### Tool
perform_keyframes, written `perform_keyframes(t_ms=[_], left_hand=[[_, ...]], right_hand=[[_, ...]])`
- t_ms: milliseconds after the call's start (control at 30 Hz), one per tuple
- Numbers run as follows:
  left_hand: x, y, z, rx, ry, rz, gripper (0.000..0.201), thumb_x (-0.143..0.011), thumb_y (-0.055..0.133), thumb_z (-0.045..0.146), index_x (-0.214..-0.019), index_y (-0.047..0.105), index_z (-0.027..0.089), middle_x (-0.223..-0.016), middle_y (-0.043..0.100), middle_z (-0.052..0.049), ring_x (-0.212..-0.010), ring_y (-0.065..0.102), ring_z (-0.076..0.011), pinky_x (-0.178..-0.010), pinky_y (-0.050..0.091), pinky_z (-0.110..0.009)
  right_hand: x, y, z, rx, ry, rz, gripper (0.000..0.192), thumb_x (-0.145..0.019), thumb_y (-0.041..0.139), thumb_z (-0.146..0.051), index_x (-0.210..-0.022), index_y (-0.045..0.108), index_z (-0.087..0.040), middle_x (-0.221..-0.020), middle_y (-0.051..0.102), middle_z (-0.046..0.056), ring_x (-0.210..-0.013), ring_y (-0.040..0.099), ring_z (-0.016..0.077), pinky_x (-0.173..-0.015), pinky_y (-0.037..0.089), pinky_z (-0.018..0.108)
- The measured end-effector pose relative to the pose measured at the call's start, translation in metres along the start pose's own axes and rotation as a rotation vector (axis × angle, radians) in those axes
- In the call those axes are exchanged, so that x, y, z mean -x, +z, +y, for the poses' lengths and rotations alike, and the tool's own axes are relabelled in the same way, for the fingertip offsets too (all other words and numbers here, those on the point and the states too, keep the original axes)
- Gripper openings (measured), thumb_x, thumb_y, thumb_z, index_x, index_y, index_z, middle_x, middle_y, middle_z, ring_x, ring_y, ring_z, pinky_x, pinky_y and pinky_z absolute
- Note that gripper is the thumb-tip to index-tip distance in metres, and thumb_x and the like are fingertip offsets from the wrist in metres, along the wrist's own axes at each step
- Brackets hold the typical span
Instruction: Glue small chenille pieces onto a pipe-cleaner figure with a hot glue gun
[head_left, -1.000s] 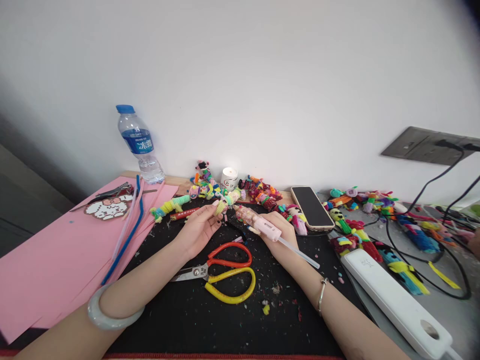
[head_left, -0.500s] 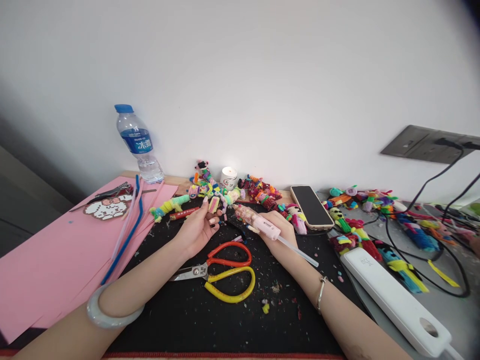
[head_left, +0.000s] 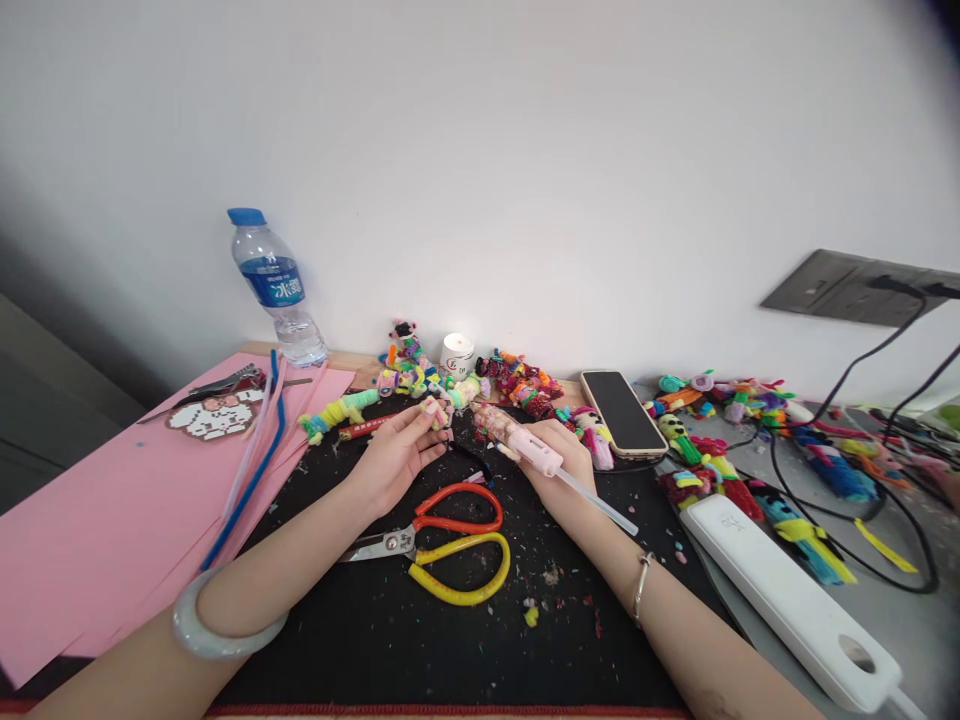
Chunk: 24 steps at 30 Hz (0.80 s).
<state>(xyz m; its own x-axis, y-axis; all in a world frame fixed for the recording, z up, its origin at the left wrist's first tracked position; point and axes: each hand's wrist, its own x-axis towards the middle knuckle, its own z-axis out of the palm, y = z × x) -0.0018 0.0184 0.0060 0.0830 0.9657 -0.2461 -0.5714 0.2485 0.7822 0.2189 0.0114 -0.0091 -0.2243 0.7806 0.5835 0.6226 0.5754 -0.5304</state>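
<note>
My left hand (head_left: 394,458) pinches a small pastel pipe-cleaner figure (head_left: 436,410) between its fingertips over the black mat (head_left: 465,640). My right hand (head_left: 564,468) grips a pink glue gun (head_left: 519,442), its decorated nozzle end pointing left at the figure and a clear glue stick (head_left: 600,503) trailing out behind. Just below both hands lie scissors (head_left: 442,545) with one red and one yellow handle. A pale bangle is on my left wrist and a thin bracelet on my right.
Pink paper (head_left: 112,500) with blue and pink pipe cleaners lies left, a water bottle (head_left: 276,288) behind it. Several pipe-cleaner dolls (head_left: 517,385), a small white jar (head_left: 457,353) and a phone (head_left: 622,412) line the wall. A white power strip (head_left: 795,600) and black cables (head_left: 862,520) lie right.
My left hand has turned the small figure in its fingers and shifted it slightly. The glue gun's nozzle has moved a little closer to it.
</note>
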Motion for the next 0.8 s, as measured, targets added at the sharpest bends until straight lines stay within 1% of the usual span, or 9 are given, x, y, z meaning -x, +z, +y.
perform_keyframes(t_ms=[133, 267, 433, 567, 800], left_hand=[[0.002, 0.002, -0.002, -0.082, 0.023, -0.049, 0.012, -0.081, 0.064, 0.022, -0.091, 0.064, 0.015, -0.075, 0.063, 0.000, -0.065, 0.063, -0.0087, -0.062, 0.054, -0.020], [0.004, 0.003, -0.003, -0.155, 0.035, -0.042, 0.025, -0.078, 0.068, 0.023, -0.101, 0.060, 0.019, -0.073, 0.060, 0.002, -0.062, 0.062, -0.0090, -0.058, 0.053, -0.020], [0.004, 0.001, -0.005, -0.189, 0.050, -0.054, 0.032, -0.074, 0.071, 0.032, -0.102, 0.061, 0.020, -0.076, 0.059, 0.002, -0.064, 0.061, -0.0085, -0.059, 0.052, -0.020], [0.003, -0.001, -0.007, -0.210, 0.059, -0.084, 0.034, -0.074, 0.071, 0.035, -0.104, 0.060, 0.021, -0.078, 0.059, 0.002, -0.065, 0.060, -0.0083, -0.059, 0.052, -0.020], [0.003, -0.003, -0.009, -0.251, 0.073, -0.137, 0.033, -0.077, 0.067, 0.037, -0.105, 0.060, 0.023, -0.082, 0.058, 0.001, -0.066, 0.059, -0.0082, -0.061, 0.052, -0.020]], right_hand=[[0.001, 0.001, 0.002, 0.032, -0.023, 0.010, 0.010, -0.080, 0.062, -0.023, -0.089, 0.064, -0.022, -0.090, 0.065, 0.005, -0.088, 0.060, 0.0211, -0.079, 0.045, 0.035], [0.001, 0.001, -0.002, 0.010, -0.004, 0.009, 0.005, -0.078, 0.064, -0.024, -0.083, 0.064, -0.021, -0.088, 0.062, 0.005, -0.084, 0.059, 0.0197, -0.073, 0.046, 0.032], [-0.001, -0.002, -0.009, -0.052, 0.011, -0.043, 0.007, -0.077, 0.066, -0.026, -0.077, 0.063, -0.019, -0.087, 0.061, 0.006, -0.080, 0.059, 0.0188, -0.068, 0.047, 0.030], [-0.002, -0.003, -0.010, -0.045, 0.000, -0.090, 0.009, -0.078, 0.065, -0.026, -0.075, 0.062, -0.019, -0.085, 0.060, 0.005, -0.078, 0.059, 0.0183, -0.066, 0.045, 0.029], [-0.002, -0.003, -0.009, -0.040, -0.005, -0.119, 0.011, -0.079, 0.065, -0.028, -0.075, 0.062, -0.019, -0.082, 0.060, 0.005, -0.075, 0.057, 0.0170, -0.064, 0.044, 0.028]])
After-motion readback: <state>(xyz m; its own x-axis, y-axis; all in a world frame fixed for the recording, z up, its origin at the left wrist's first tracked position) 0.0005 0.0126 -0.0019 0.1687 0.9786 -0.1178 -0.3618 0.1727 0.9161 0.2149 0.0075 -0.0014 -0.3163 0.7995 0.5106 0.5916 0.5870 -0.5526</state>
